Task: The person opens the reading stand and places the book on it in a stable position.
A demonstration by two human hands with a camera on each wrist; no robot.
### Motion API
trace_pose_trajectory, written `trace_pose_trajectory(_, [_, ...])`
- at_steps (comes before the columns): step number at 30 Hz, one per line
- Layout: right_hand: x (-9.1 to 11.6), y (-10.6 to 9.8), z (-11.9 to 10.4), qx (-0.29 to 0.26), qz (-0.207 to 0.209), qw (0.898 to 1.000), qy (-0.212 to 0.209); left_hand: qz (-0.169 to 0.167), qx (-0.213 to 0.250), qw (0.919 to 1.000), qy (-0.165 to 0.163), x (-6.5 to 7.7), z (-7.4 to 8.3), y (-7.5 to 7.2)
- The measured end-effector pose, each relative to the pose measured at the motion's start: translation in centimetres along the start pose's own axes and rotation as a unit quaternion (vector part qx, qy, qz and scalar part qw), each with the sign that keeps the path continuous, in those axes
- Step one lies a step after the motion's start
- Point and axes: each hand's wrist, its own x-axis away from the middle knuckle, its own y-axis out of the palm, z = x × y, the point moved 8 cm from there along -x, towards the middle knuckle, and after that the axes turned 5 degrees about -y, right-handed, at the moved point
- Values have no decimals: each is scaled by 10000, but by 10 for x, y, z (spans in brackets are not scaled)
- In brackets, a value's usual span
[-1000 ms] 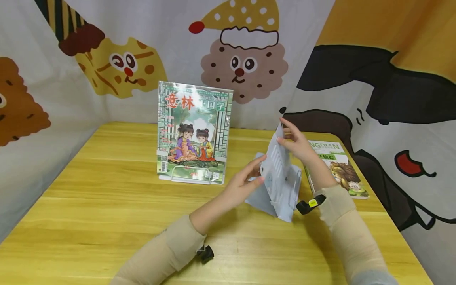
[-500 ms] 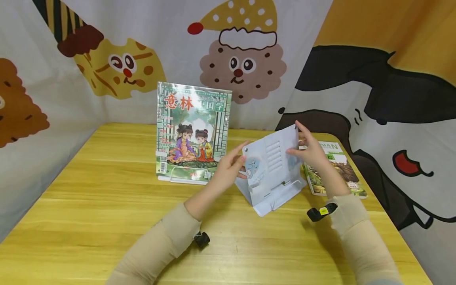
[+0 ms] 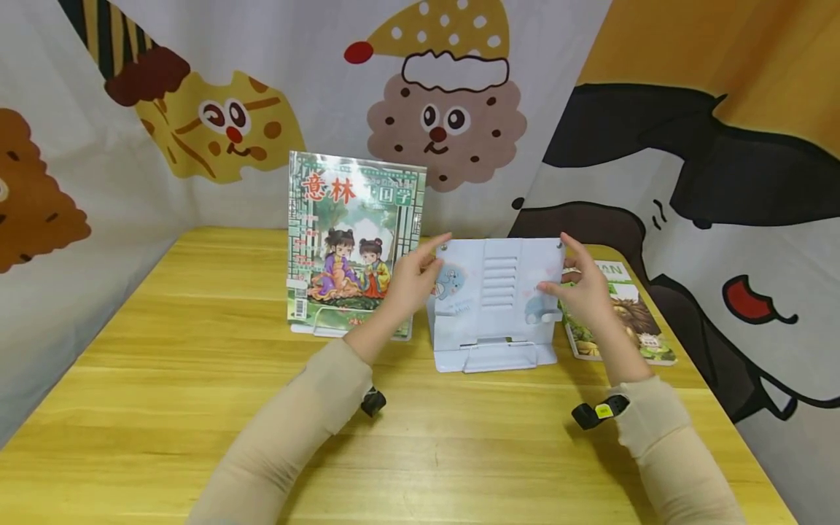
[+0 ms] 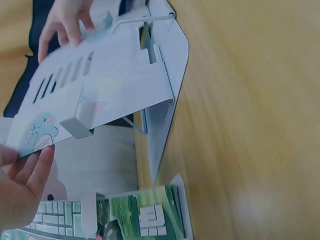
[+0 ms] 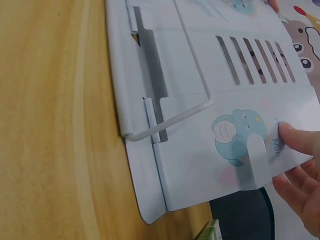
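Observation:
A pale book stand [image 3: 469, 324] with a slotted back panel, cartoon animals and a wire front bar stands on the table, its panel facing me. My left hand [image 3: 410, 284] holds the panel's upper left edge, thumb in front. At the upper right edge, my right hand [image 3: 586, 292] grips it with the thumb on the front face and the other fingers behind. The right wrist view shows that thumb [image 5: 297, 139] beside a blue cartoon animal. From the left wrist view, the panel leans back over its flat base [image 4: 172, 45].
Left of the stand, a green magazine [image 3: 354, 251] with two drawn figures rests upright on another stand. A book [image 3: 639, 321] with a lion on its cover lies behind my right hand. A cartoon-print curtain [image 3: 249, 44] hangs behind the wooden table [image 3: 197, 379].
Both hands have turned the book stand from edge-on to facing me, and its base now lies lower and flatter at the table. My left hand has moved left and up.

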Motion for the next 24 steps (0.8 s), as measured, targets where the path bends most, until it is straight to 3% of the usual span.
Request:
trace_pose_trajectory(8, [-5, -1, 8, 7, 308, 9993, 207, -122, -600, 9979, -201, -18, -5, 8])
trace_pose_trajectory(13, [-17, 2, 12, -58, 406, 9991, 145, -32, -951, 9951, -262, -28, -10, 10])
trace_pose_trajectory(24, [-35, 7, 18, 164, 392, 9990, 139, 83, -1123, 9929, -386, -35, -14, 14])
